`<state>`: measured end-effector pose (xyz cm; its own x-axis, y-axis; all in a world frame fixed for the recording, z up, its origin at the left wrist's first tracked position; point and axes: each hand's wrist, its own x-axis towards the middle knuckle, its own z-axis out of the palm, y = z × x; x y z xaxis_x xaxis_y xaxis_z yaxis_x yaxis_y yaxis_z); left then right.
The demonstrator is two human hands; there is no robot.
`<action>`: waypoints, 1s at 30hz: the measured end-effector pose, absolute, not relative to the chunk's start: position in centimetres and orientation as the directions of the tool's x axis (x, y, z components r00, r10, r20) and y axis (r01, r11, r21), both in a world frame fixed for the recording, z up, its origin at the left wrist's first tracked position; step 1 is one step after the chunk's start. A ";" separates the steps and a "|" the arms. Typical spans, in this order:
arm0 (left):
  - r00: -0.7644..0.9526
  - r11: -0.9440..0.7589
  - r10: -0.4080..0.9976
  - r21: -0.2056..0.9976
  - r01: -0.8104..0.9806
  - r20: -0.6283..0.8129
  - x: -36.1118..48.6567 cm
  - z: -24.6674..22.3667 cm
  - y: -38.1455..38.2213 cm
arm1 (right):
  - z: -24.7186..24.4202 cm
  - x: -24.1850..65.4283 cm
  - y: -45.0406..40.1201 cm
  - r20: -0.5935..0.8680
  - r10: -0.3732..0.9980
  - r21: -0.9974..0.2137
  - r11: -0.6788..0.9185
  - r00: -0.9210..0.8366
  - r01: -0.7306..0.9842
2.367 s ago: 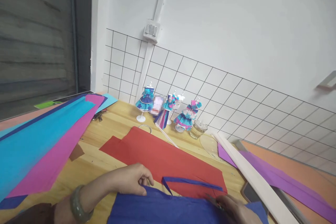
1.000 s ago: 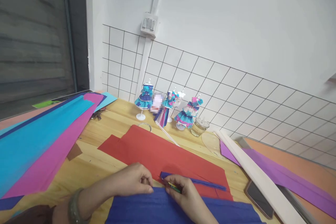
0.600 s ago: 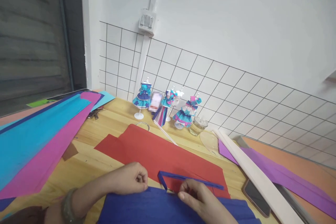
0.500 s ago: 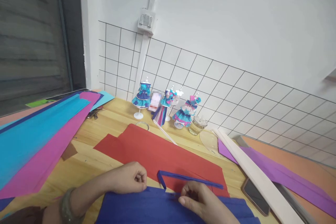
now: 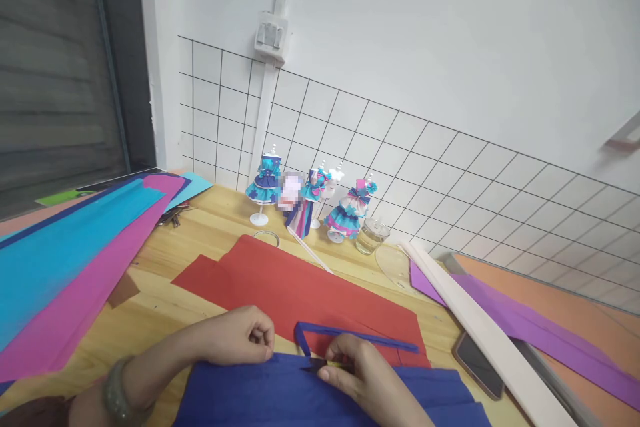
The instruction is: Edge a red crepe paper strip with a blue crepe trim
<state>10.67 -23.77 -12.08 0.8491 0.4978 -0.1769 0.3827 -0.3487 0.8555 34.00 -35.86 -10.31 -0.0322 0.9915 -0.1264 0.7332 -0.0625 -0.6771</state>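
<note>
Blue crepe paper (image 5: 235,393) lies nearest me in a broad folded piece. My left hand (image 5: 247,337) is closed, its curled fingers holding the paper's far left edge down. In my right hand (image 5: 357,373) is a utility knife (image 5: 340,365) with a yellow handle, partly covered by my fingers. Its dark blade points left, over the far edge of the blue paper. Just beyond the knife, a narrow blue strip (image 5: 363,335) with a bent left end rests on a red paper sheet (image 5: 300,287).
Blue and pink paper (image 5: 100,233) spreads on the left. Small dressed mannequins (image 5: 265,190) and a glass of liquid (image 5: 373,237) stand at the back. To the right are a long pale paper roll (image 5: 480,320), a phone (image 5: 477,363) and purple paper (image 5: 540,333).
The knife in my right hand has come into clearer view, its blade now extending left along the blue paper's edge. My left hand stays on the paper. The view has shifted slightly.
</note>
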 end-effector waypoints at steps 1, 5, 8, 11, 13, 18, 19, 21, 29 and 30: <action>0.848 -0.351 0.499 0.853 0.386 -0.179 10.7 -12.0 -23.8 | -10.4 33.9 -35.8 -0.120 0.992 -0.681 -0.056 -0.036 0.730; 0.841 -0.355 0.506 0.843 0.405 -0.191 10.7 -11.6 -24.2 | -10.7 33.5 -35.7 -0.110 0.993 -0.696 -0.043 -0.047 0.717; 0.838 -0.421 0.531 0.819 0.390 -0.126 10.9 -11.4 -24.9 | -10.8 33.4 -35.6 -0.107 0.993 -0.688 -0.036 -0.053 0.725; 0.846 -0.489 0.531 0.798 0.352 -0.047 11.4 -11.6 -25.6 | -10.9 33.4 -35.6 -0.102 0.993 -0.679 -0.031 -0.053 0.733; 0.840 -0.526 0.542 0.778 0.343 -0.004 11.8 -11.9 -25.9 | -11.0 33.4 -35.5 -0.098 0.994 -0.669 -0.028 -0.051 0.742; 0.816 -0.588 0.575 0.723 0.363 0.058 12.4 -12.8 -25.8 | -10.9 33.5 -35.4 -0.092 0.995 -0.644 -0.033 -0.035 0.764; 0.816 -0.580 0.576 0.728 0.365 0.050 12.4 -12.9 -25.8 | -10.9 33.5 -35.5 -0.093 0.995 -0.645 -0.035 -0.033 0.763; 0.812 -0.557 0.582 0.742 0.372 0.029 12.4 -13.2 -25.6 | -10.9 33.6 -35.6 -0.093 0.995 -0.651 -0.036 -0.032 0.758; 0.806 -0.452 0.591 0.811 0.371 -0.039 12.3 -13.8 -25.2 | -10.9 33.1 -35.8 -0.078 0.996 -0.650 -0.026 -0.033 0.759; 0.803 -0.435 0.594 0.821 0.369 -0.047 12.3 -13.8 -25.2 | -10.8 33.1 -35.8 -0.077 0.997 -0.649 -0.026 -0.032 0.760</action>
<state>12.35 -25.20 -13.76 0.8032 0.5939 -0.0465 0.3694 -0.4353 0.8210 33.07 -35.79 -10.84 -0.0319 0.9965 -0.0770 0.7603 -0.0258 -0.6491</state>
